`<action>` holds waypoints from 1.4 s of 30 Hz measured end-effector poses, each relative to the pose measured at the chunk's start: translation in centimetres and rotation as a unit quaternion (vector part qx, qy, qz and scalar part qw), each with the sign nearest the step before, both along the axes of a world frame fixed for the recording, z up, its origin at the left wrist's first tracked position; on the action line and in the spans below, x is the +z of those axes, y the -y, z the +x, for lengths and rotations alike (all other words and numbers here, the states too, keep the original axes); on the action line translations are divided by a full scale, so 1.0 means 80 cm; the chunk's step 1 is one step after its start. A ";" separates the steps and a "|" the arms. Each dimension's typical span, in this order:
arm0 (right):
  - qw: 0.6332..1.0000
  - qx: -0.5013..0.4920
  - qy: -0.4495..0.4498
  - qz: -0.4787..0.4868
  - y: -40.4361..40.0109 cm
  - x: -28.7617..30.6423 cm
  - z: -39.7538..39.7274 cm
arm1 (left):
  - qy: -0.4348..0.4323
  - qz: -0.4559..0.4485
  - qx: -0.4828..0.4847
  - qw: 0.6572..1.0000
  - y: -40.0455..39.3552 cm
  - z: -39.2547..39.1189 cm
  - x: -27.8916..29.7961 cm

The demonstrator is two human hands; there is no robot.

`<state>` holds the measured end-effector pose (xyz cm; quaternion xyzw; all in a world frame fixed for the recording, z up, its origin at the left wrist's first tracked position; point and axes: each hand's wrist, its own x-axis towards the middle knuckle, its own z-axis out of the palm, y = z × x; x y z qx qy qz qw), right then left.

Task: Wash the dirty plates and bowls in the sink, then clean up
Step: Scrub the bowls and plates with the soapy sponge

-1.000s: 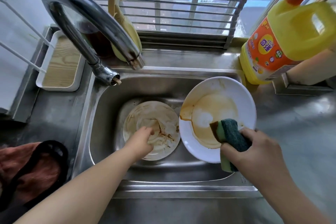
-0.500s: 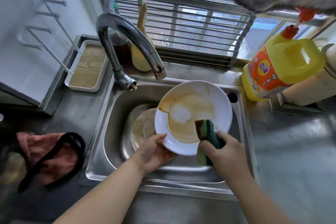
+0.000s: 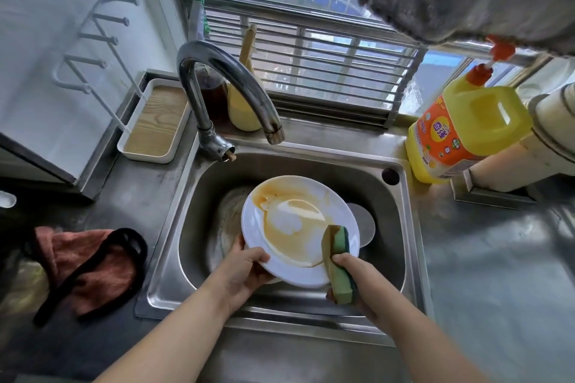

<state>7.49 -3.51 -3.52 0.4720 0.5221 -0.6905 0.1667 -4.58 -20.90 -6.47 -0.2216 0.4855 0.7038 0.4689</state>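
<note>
Over the sink (image 3: 413,227), set in the bench, the left hand (image 3: 245,270) has its grip clamped on the near-left rim of a stained white plate (image 3: 298,227), thumb on top, the plate tilted above the basin. The right hand (image 3: 357,283) has its grip clamped on a green-and-yellow sponge (image 3: 339,261), whose upper end touches the plate's near-right rim. Another dirty plate (image 3: 227,221) lies beneath, at the basin's left.

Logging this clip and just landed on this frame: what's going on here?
A person is washing dishes at a steel sink. The left hand grips the near rim of a white plate smeared with brown sauce, held tilted over the basin. The right hand holds a sponge against the plate's lower right edge. Another dirty dish lies beneath. No water runs from the tap.
</note>
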 end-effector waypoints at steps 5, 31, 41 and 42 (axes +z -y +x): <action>0.994 0.037 0.056 0.090 0.006 -0.020 -0.007 | -0.021 -0.043 -0.012 0.999 0.006 -0.008 -0.015; 0.934 -0.309 0.057 -0.173 0.022 -0.091 -0.087 | -0.007 -0.200 -0.081 0.976 0.024 -0.057 -0.099; 0.941 -0.300 0.014 -0.155 0.018 -0.116 -0.095 | 0.042 -0.315 -0.044 0.947 0.021 -0.049 -0.138; 0.950 -0.275 0.012 -0.147 0.018 -0.118 -0.096 | 0.045 -0.322 -0.047 0.944 0.020 -0.049 -0.139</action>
